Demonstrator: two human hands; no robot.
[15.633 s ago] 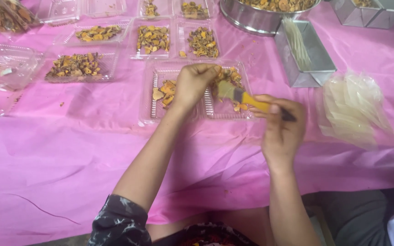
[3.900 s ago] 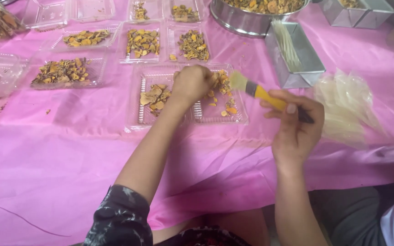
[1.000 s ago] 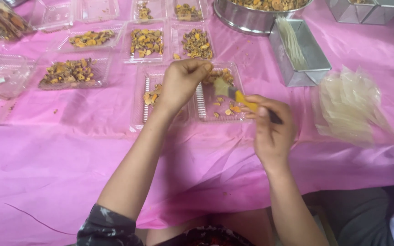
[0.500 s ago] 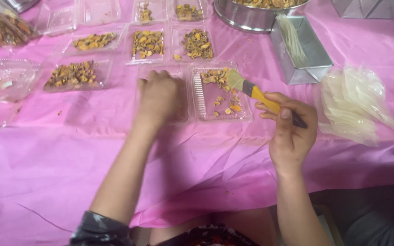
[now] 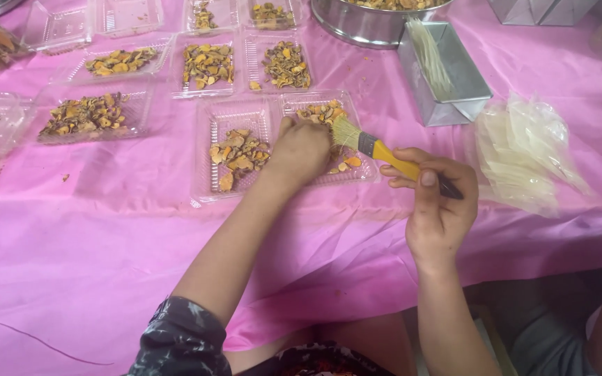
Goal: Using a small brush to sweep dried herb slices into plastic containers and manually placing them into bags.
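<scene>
The left hand [image 5: 301,150] rested curled on the clear hinged tray [image 5: 235,122] mid-counter, grip holding nothing visible, while the right hand [image 5: 437,205] clasped a yellow-handled brush [image 5: 377,147].

A thin, glossy pink plastic sheet [image 5: 106,230], creased and wrinkled, covers the tabletop under both hands. The left hand [image 5: 301,150] rests on a clear, ribbed plastic tray [image 5: 207,163] of rough, matt dried pieces, while the right hand [image 5: 437,202] holds a brush [image 5: 367,143] with pale bristles, a metal band and a smooth yellow handle. Beyond the right hand stand a dull brushed-metal tin [image 5: 454,97] and crinkled translucent plastic bags [image 5: 524,153].
</scene>
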